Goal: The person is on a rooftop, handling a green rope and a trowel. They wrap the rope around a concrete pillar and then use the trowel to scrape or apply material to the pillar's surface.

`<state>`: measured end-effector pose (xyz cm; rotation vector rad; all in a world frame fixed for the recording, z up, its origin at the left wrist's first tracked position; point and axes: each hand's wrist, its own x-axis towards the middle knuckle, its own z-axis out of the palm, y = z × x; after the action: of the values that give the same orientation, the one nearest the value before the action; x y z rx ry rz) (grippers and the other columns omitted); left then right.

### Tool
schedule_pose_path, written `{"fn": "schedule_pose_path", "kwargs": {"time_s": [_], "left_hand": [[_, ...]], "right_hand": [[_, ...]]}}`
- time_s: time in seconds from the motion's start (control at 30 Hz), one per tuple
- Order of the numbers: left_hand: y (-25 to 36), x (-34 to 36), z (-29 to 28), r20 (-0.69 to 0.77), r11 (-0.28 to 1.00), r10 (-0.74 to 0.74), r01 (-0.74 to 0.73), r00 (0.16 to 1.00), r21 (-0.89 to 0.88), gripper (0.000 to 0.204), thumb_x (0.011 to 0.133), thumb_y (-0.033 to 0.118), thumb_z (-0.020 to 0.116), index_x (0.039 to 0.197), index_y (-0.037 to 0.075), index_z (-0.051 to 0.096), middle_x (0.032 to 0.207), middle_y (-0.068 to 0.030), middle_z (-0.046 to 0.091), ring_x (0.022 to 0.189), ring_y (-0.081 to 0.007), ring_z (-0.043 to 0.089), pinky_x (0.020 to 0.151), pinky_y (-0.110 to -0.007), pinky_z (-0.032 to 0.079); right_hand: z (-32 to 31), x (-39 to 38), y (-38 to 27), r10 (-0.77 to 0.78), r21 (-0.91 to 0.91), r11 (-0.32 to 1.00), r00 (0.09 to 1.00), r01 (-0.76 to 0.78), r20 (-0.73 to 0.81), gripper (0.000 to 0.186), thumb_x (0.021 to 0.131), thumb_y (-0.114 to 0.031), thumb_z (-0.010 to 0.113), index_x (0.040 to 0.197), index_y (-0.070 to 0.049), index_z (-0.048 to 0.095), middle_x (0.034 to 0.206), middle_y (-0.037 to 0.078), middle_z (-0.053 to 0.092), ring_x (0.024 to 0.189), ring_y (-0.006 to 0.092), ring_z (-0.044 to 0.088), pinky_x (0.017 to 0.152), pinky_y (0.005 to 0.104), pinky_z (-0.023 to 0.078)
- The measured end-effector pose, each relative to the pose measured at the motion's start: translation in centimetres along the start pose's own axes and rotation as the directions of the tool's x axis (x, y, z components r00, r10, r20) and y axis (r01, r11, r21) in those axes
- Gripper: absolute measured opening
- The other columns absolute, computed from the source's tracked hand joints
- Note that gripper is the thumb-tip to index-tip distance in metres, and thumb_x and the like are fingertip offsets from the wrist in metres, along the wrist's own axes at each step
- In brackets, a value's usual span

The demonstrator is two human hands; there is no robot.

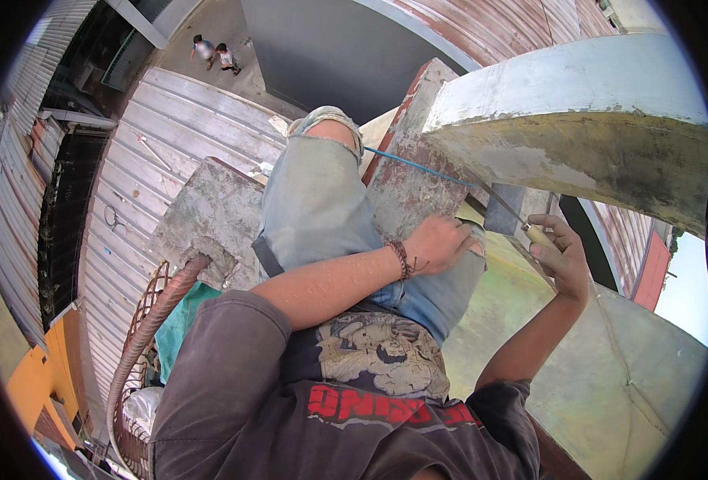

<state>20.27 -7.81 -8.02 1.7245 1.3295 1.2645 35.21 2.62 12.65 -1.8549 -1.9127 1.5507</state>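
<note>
My right hand is closed round the pale handle of a hand tool. Its long, thin metal blade points up and left toward the underside of a curved concrete ledge. My left hand, with a braided bracelet on the wrist, is held over my right knee by the torn jeans. Its fingers are curled in, and whatever may lie within them is hidden. A blue cord or thin rod runs between my knees and the ledge, across a worn concrete beam.
Below on the left spreads a corrugated metal roof. A rough concrete block and a wicker chair-like frame with teal cloth are beside me. Two people are on the ground far below. A stained wall stands at right.
</note>
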Motion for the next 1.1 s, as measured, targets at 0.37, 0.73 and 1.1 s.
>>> {"fn": "schedule_pose_path", "kwargs": {"time_s": [0.37, 0.73, 1.1], "left_hand": [[-0.2, -0.5, 0.1, 0.039, 0.997, -0.062, 0.060, 0.997, 0.046, 0.020, 0.093, 0.024, 0.057, 0.089, 0.005, 0.062, 0.081, -0.0142, 0.063, 0.078, -0.0344, 0.064, 0.073, -0.043, 0.049], [-0.8, -0.9, 0.9, 0.175, 0.992, -0.130, 0.127, 0.976, 0.027, 0.031, 0.098, 0.031, 0.050, 0.088, 0.004, 0.060, 0.079, -0.0156, 0.063, 0.078, -0.0362, 0.064, 0.074, -0.048, 0.048], [-2.4, -1.6, 2.3, 0.254, 0.988, -0.117, 0.086, 0.960, 0.129, 0.033, 0.097, 0.032, 0.049, 0.089, 0.002, 0.061, 0.085, -0.0177, 0.065, 0.085, -0.0364, 0.065, 0.077, -0.047, 0.048]], "right_hand": [[1.6, 0.4, 0.6, 0.001, -0.147, 0.989, 0.987, 0.024, 0.163, 0.053, 0.073, -0.024, 0.076, 0.121, -0.006, 0.061, 0.074, -0.002, 0.061, 0.053, 0.0015, 0.041, 0.049, 0.0196, 0.029], [0.1, 1.2, 1.1, -0.018, -0.156, 0.986, 0.965, 0.061, 0.262, 0.047, 0.079, -0.019, 0.073, 0.121, -0.005, 0.057, 0.066, -0.004, 0.051, 0.046, 0.0016, 0.036, 0.042, 0.0196, 0.023], [0.5, 1.1, -1.0, 0.121, -0.330, 0.944, 0.954, -0.025, 0.273, 0.043, 0.072, -0.017, 0.079, 0.110, -0.002, 0.064, 0.072, 0.005, 0.064, 0.055, 0.0094, 0.053, 0.047, 0.0258, 0.041]]}}
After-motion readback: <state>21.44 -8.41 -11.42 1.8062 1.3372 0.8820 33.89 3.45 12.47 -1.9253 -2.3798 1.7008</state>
